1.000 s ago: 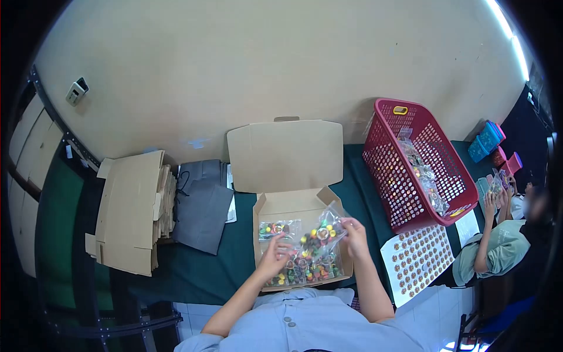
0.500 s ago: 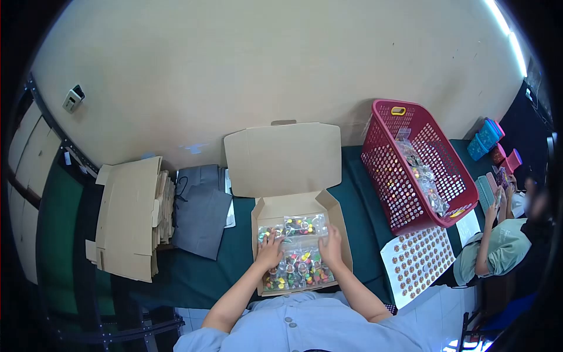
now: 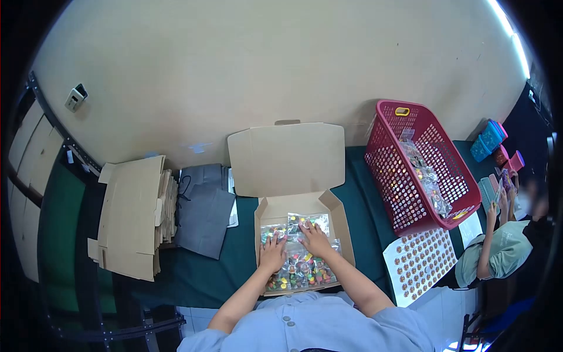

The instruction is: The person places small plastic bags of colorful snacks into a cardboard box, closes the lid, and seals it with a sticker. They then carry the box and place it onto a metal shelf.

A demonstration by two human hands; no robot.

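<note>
An open cardboard box (image 3: 346, 237) lies in front of me with its lid (image 3: 287, 159) raised toward the wall. Clear bags of colourful pieces (image 3: 305, 273) fill its bottom. Flat on the bags at the box's left side rests my left hand (image 3: 272, 253), fingers spread. My right hand (image 3: 315, 240) lies with spread fingers on the upper bag (image 3: 321, 220), near the middle of the box. Neither hand is gripping anything.
Folded cardboard (image 3: 129, 217) and dark grey bags (image 3: 202, 214) are at the left. To the right stand a red basket (image 3: 396, 193) holding packets, a sticker sheet (image 3: 415, 267) and small coloured baskets (image 3: 487, 141). A person (image 3: 501, 246) works at far right.
My right hand has moved left from the box's right side onto the upper bag. My left hand has shifted slightly, its fingers now pointing more straight ahead.
</note>
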